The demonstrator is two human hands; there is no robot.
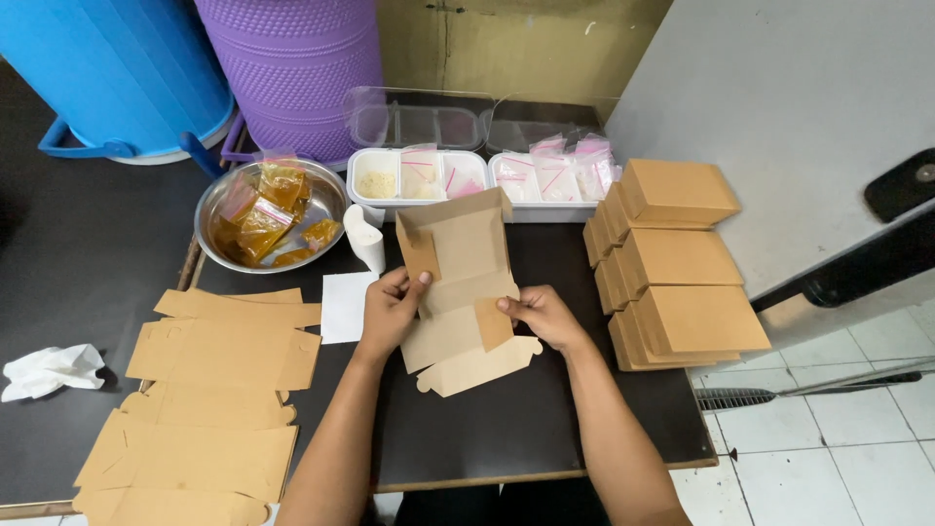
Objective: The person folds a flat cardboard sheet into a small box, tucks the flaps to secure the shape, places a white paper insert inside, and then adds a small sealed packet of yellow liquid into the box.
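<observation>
A brown cardboard box blank (458, 292), partly folded with its lid flap standing up, is held over the black table (545, 429). My left hand (392, 310) grips its left side flap, thumb on top. My right hand (541, 314) pinches the right side flap near the front. Both forearms reach in from the bottom edge.
Flat box blanks (209, 390) lie spread at the left. Folded brown boxes (677, 263) are stacked at the right. Behind are a metal bowl (321, 190) of orange sauce packets, white trays (443, 175) with small sachets, white paper (343, 307), blue (117, 68) and purple (292, 68) containers, a tissue (51, 370).
</observation>
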